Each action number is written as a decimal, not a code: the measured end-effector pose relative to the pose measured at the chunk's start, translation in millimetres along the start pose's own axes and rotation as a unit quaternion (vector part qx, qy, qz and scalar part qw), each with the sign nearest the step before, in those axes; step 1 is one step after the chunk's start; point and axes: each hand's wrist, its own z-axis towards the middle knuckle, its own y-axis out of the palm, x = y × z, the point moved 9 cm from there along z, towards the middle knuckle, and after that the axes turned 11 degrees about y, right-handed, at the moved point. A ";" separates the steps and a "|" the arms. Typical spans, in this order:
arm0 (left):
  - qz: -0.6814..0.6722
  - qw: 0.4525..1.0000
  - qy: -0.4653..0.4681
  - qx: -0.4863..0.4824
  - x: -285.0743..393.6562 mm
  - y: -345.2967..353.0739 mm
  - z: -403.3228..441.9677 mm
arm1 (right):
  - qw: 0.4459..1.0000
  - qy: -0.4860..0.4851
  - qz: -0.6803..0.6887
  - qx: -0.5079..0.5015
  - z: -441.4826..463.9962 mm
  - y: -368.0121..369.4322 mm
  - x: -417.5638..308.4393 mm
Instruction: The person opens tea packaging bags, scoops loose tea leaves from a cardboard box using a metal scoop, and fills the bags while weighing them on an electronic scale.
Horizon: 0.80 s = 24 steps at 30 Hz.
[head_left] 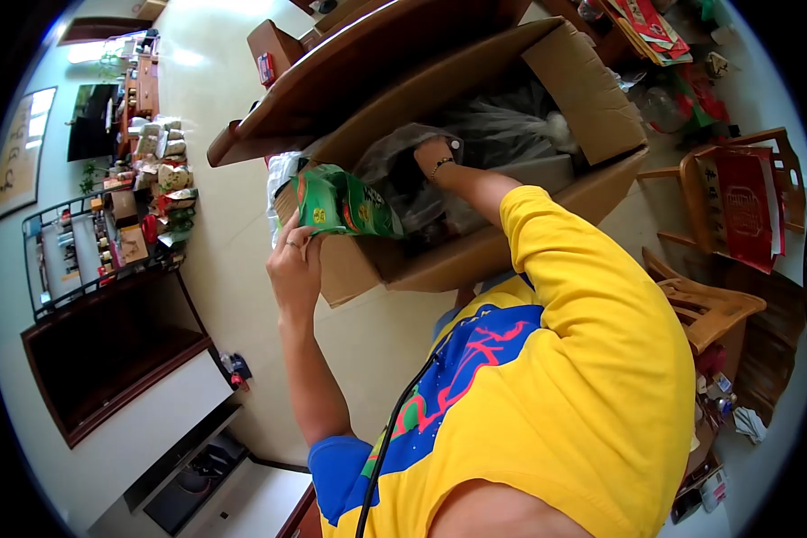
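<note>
Pale floor round open carton; we note L hand pinching green bag edge; R hand inside carton, amid clear plastic; R grip hidden, can't tell.

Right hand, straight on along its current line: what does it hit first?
Probably the clear plastic just ahead of the right hand, then the cardboard box wall beyond. Fingers are hidden and depth is unclear, so they may already be touching something.

The fingers of the right hand are hidden inside the cardboard box, as is whatever they touch.
</note>
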 end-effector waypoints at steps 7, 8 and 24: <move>0.008 0.999 -0.027 -0.016 -5.2 5.3 5.9 | 0.992 -0.055 0.106 -0.043 10.8 28.2 -23.8; 0.010 0.999 -0.028 -0.019 -6.3 6.5 7.2 | 0.988 -0.029 0.139 -0.060 15.1 29.6 -15.2; 0.022 0.999 -0.025 -0.031 1.7 17.3 29.5 | 0.963 0.083 0.222 -0.132 58.8 76.3 8.5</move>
